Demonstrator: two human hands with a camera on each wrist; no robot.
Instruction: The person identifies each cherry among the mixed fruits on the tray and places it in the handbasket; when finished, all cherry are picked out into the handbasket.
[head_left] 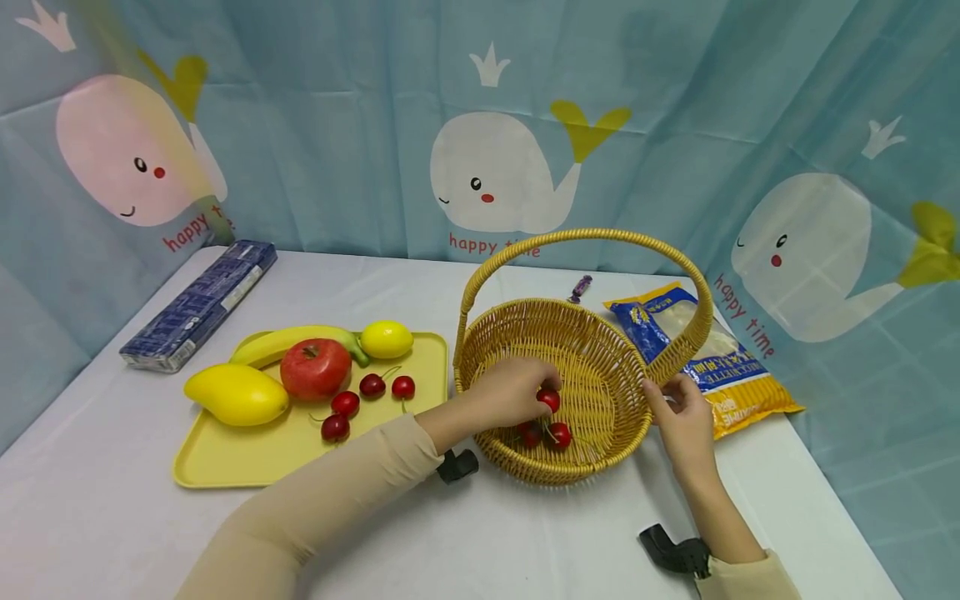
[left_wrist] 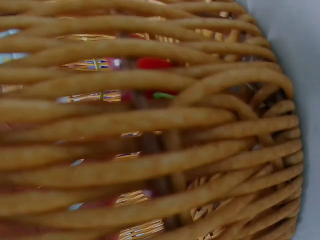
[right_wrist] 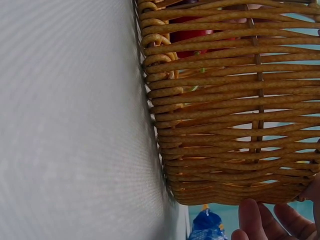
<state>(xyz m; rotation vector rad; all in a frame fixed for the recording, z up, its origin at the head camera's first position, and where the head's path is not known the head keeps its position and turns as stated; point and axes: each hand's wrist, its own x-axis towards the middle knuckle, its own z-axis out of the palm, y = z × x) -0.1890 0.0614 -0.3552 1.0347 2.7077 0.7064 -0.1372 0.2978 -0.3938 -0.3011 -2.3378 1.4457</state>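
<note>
A yellow wicker basket (head_left: 573, 475) with a tall arched handle stands on the table. Inside it my left hand (head_left: 510, 392) pinches a cherry (head_left: 550, 401) between thumb and fingers. Close below lie two more cherries, one of them (head_left: 559, 435) with its stem showing. My right hand (head_left: 686, 421) grips the basket's right rim by the foot of the handle. In the right wrist view its fingers (right_wrist: 251, 220) are at the wicker wall. Wicker fills most of the left wrist view and hides that hand; a bit of red (left_wrist: 152, 63) shows through the gaps.
Left of the basket, a yellow tray (head_left: 225, 467) bears a banana (head_left: 292, 340), a lemon (head_left: 386, 339), a mango (head_left: 236, 394), a red apple (head_left: 316, 368) and several cherries. A blue packet (head_left: 198, 304), a food bag (head_left: 738, 400) and a purple candy (head_left: 580, 288) lie farther out.
</note>
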